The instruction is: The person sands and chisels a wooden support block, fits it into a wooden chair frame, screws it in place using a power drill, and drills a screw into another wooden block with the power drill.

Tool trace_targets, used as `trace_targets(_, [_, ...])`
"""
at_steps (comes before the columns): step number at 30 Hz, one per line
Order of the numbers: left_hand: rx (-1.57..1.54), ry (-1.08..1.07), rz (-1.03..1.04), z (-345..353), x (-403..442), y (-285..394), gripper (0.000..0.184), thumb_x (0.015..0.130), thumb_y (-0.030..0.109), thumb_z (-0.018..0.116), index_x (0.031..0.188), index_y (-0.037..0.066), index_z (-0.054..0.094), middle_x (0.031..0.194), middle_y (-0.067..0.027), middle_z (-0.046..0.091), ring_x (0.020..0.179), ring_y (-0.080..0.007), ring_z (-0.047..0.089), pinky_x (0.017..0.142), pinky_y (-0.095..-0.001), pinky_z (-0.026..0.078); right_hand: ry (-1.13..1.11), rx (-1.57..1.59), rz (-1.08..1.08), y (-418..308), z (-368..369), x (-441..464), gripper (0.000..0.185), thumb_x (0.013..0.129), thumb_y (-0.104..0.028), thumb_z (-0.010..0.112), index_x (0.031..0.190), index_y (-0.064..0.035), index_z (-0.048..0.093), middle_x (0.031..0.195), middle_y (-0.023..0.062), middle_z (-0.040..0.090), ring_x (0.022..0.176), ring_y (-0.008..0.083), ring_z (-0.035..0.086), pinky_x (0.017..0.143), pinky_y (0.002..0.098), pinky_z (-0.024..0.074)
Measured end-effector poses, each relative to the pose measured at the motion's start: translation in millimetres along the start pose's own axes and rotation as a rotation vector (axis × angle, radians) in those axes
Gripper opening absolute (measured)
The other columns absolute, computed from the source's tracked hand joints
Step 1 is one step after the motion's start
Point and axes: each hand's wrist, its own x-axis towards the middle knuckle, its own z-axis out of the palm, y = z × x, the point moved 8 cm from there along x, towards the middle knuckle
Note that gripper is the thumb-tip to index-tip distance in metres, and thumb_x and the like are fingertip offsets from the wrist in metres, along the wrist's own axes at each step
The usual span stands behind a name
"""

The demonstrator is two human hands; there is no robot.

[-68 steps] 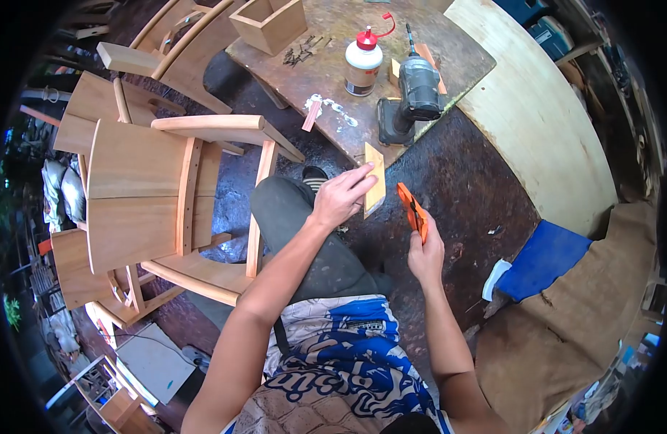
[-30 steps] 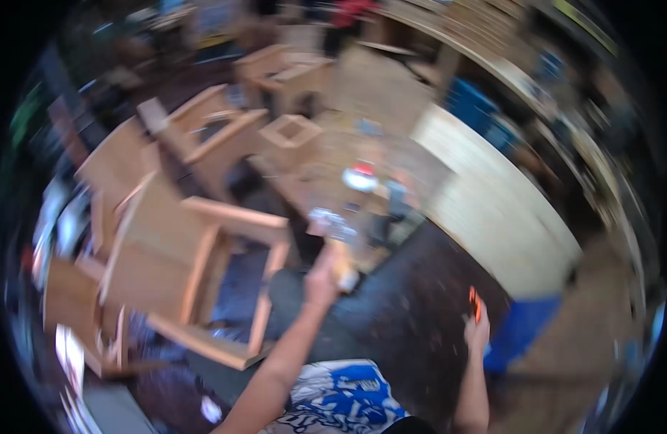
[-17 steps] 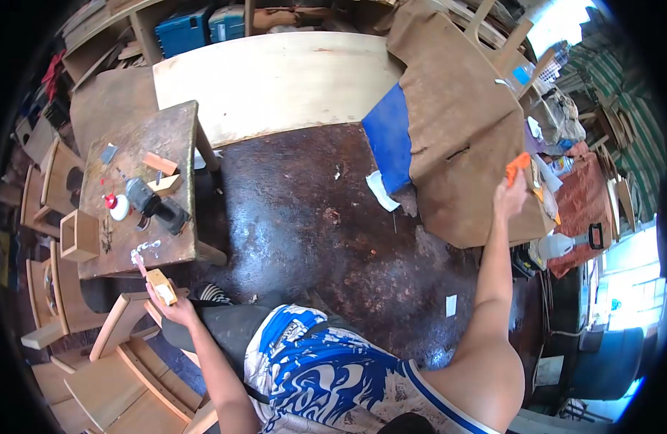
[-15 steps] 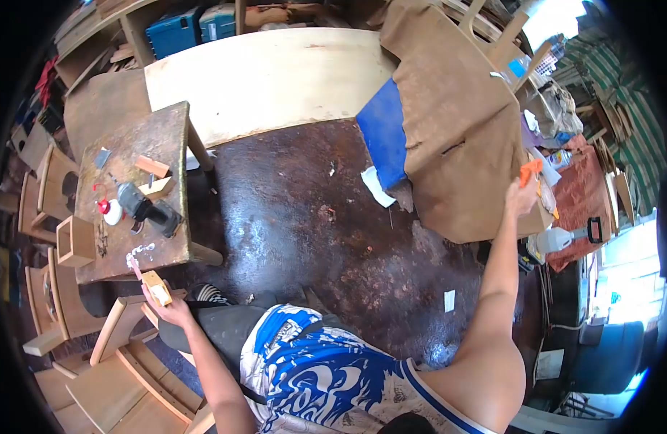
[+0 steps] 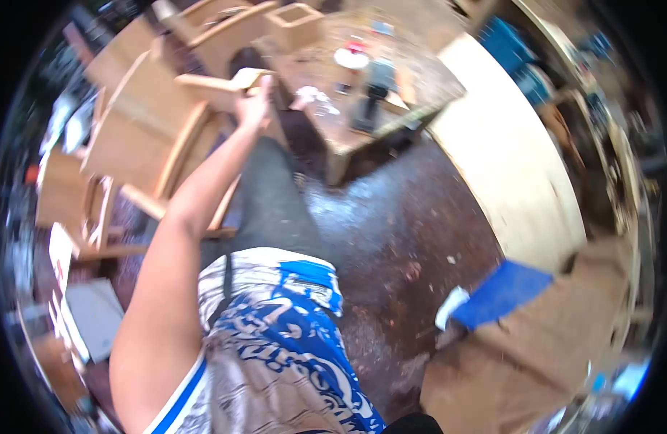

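Note:
My left hand (image 5: 254, 107) is closed on a small pale wooden block (image 5: 248, 78), held over the armrest of a wooden chair (image 5: 131, 130). My right hand is out of view, and the orange tool it held earlier does not show either. On the worktable (image 5: 427, 83) stand a white glue bottle with a red cap (image 5: 351, 61) and a dark cordless drill (image 5: 373, 98), both blurred. White glue smears (image 5: 317, 100) lie near the table's edge. An open wooden box (image 5: 295, 26) sits at the table's far left.
More wooden chair parts (image 5: 62, 195) are at the left. A long pale board (image 5: 521, 159) curves along the right, with a blue sheet (image 5: 501, 293) and brown cloth (image 5: 543, 347) below it. A white scrap (image 5: 451, 307) lies on the dark floor (image 5: 391, 224).
The view has swung back toward the table and chairs. My left hand has moved with the block from beside the table to the chair. My right hand and the orange tool have left view.

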Motion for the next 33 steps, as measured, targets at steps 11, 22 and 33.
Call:
trace_targets(11, [-0.476, 0.027, -0.265, -204.1, -29.7, -28.9, 0.054, 0.095, 0.051, 0.070, 0.131, 0.012, 0.058, 0.115, -0.0039, 0.065, 0.104, -0.0163, 0.061, 0.082, -0.0417, 0.054, -0.706, 1.010, -0.820, -395.8, 31.6, -426.1, 0.024, 0.092, -0.003, 0.059, 0.111, 0.0012, 0.075, 0.115, 0.0207, 0.074, 0.101, 0.0333, 0.070, 0.092, 0.0393, 0.0553])
trace_targets(22, [-0.890, -0.098, -0.365, -284.1, -133.5, -58.5, 0.048, 0.101, 0.030, 0.063, 0.139, 0.004, 0.050, 0.130, -0.0085, 0.062, 0.124, -0.0216, 0.060, 0.107, -0.0405, 0.046, -0.992, 1.824, -1.688, -887.3, -558.7, -960.0, 0.080, 0.093, -0.042, 0.074, 0.150, 0.0039, 0.045, 0.140, 0.0225, 0.058, 0.129, 0.0299, 0.057, 0.110, 0.0380, 0.0432])
trace_targets(33, [-0.969, -0.090, -0.535, -283.4, -155.9, -80.8, 0.062, 0.099, 0.022, 0.064, 0.152, 0.003, 0.038, 0.156, -0.0131, 0.047, 0.139, -0.0282, 0.051, 0.117, -0.0456, 0.041, -0.855, 1.679, -1.718, -960.4, -629.2, -1062.7, 0.041, 0.100, -0.033, 0.064, 0.116, 0.0052, 0.066, 0.088, 0.0066, 0.069, 0.072, 0.0177, 0.062, 0.067, 0.0343, 0.0502])
